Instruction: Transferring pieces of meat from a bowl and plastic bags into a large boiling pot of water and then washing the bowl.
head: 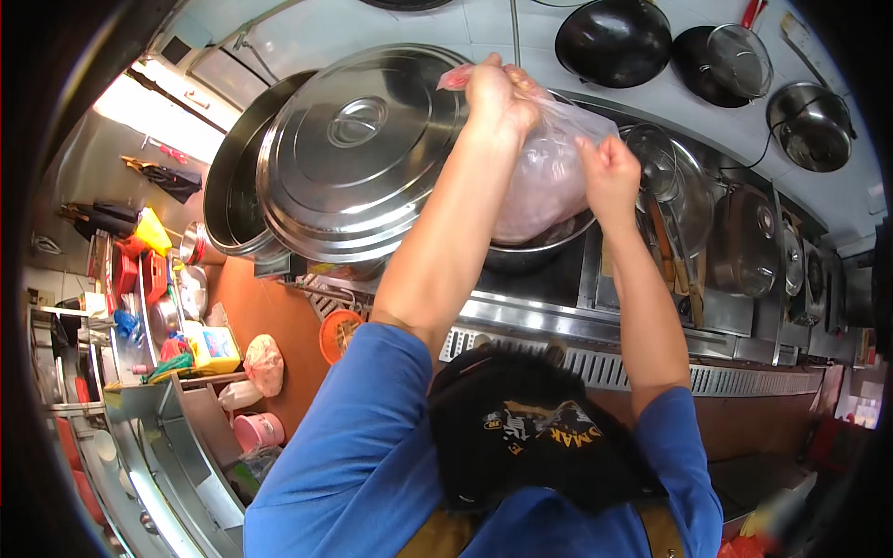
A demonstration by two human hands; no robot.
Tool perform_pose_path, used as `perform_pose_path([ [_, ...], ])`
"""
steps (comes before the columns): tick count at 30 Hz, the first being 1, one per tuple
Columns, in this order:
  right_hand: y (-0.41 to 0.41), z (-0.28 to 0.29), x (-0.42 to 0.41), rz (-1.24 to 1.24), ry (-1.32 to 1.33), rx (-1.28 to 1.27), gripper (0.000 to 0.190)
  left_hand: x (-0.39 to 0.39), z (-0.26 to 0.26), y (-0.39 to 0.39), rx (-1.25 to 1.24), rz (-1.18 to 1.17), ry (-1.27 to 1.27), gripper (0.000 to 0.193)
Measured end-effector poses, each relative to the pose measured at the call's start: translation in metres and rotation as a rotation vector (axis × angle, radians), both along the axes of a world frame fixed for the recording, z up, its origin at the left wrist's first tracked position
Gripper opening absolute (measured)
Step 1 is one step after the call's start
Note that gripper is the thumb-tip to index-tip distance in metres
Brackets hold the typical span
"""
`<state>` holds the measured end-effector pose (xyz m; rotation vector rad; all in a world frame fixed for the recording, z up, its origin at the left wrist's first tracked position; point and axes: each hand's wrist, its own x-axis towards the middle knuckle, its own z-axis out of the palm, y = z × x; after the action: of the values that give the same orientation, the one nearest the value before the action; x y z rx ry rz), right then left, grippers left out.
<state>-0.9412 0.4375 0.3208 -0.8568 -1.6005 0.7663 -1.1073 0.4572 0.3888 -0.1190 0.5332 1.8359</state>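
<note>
A clear plastic bag (pixel 541 188) full of something pale pink hangs over a round metal pan or wok (pixel 572 234). My left hand (pixel 499 101) grips the gathered top of the bag, where a reddish end sticks out. Pinched in my right hand (pixel 610 171) is the bag's upper right side. What lies in the pan is mostly hidden by the bag and my left forearm. To the left, a large steel lid (pixel 342 188) leans over a deep stockpot (pixel 241 167).
Strainers and long-handled ladles (pixel 666 202) rest on the stove at right, beside a covered roasting pan (pixel 746 240). Woks (pixel 614 42) hang on the tiled wall. A floor grate (pixel 600 373) runs along the stove. An orange basin (pixel 340 335) and pink bucket (pixel 258 431) are at left.
</note>
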Motion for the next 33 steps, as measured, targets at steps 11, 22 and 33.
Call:
perform_pose_path([
  [11,0.046,0.033,-0.019,0.141,0.776,-0.413,0.038,-0.029,-0.04,0.03,0.06,-0.322,0.226,0.012],
  [22,0.057,0.062,-0.019,0.155,1.014,-0.576,0.028,-0.045,-0.058,0.042,0.052,-0.279,0.416,0.012],
  [33,-0.052,-0.029,-0.094,0.292,0.38,-0.344,0.034,-0.031,-0.043,-0.037,0.038,-0.488,1.004,0.022],
])
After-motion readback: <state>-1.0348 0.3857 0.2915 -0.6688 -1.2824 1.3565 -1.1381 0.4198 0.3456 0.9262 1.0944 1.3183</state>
